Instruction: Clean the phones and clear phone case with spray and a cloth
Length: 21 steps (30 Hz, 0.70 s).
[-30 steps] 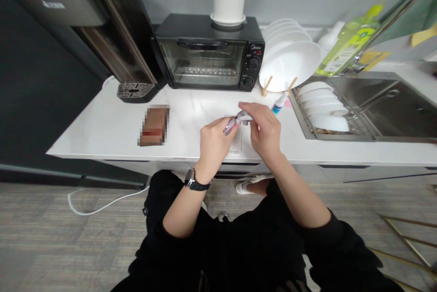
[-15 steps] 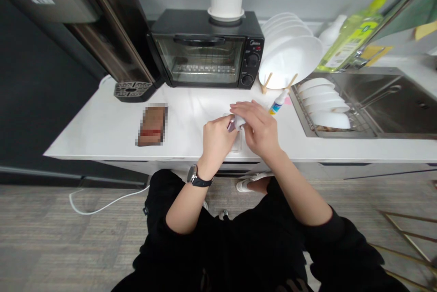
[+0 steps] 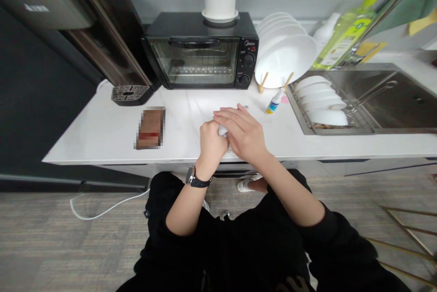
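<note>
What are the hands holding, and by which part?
A small white thing between the left hand and right hand; they hide which part is held.

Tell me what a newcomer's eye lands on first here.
The left hand and right hand meet mid-counter, closed around a small white object. Behind them sits a black toaster oven, with large white bowls standing to its right. Farther right is a steel sink.
</note>
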### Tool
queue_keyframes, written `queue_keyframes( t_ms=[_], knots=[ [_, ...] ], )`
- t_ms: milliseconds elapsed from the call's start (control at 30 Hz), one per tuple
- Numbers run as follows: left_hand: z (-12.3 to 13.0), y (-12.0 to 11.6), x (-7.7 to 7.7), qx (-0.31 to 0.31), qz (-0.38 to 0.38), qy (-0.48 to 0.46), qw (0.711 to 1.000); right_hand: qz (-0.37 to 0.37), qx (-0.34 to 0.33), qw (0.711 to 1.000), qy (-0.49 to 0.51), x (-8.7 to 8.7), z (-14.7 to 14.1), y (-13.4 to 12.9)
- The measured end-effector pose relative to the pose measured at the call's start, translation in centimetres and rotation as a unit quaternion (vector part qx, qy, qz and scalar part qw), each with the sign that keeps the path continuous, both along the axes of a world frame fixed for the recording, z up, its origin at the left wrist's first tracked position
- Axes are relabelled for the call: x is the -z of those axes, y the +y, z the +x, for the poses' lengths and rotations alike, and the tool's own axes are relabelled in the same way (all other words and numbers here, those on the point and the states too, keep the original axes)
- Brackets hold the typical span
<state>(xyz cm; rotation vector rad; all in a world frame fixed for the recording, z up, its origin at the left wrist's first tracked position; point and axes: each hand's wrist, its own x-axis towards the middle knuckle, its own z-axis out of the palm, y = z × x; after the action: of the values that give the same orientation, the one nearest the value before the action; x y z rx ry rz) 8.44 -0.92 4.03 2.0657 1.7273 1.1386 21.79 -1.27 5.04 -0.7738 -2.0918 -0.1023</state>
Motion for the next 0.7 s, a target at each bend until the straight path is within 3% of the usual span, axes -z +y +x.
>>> queue_keyframes(
  t_ms=[200, 433, 700],
  knots=[
    [0.2, 0.1, -0.2, -0.013, 0.009, 0.016, 1.000, -0.018, -0.011, 1.000, 0.003, -0.1, 1.1, 0.8],
    [0.3, -0.2, -0.1, 0.029, 0.027, -0.029, 0.999, -0.024, 0.007, 0.997, 0.076, 0.3, 3.8, 2.7],
    [0.3, 0.0, -0.3, 0.005, 0.016, -0.001, 1.000, -0.023, 0.000, 0.999, 0.044, 0.0, 2.0, 1.5]
  ],
)
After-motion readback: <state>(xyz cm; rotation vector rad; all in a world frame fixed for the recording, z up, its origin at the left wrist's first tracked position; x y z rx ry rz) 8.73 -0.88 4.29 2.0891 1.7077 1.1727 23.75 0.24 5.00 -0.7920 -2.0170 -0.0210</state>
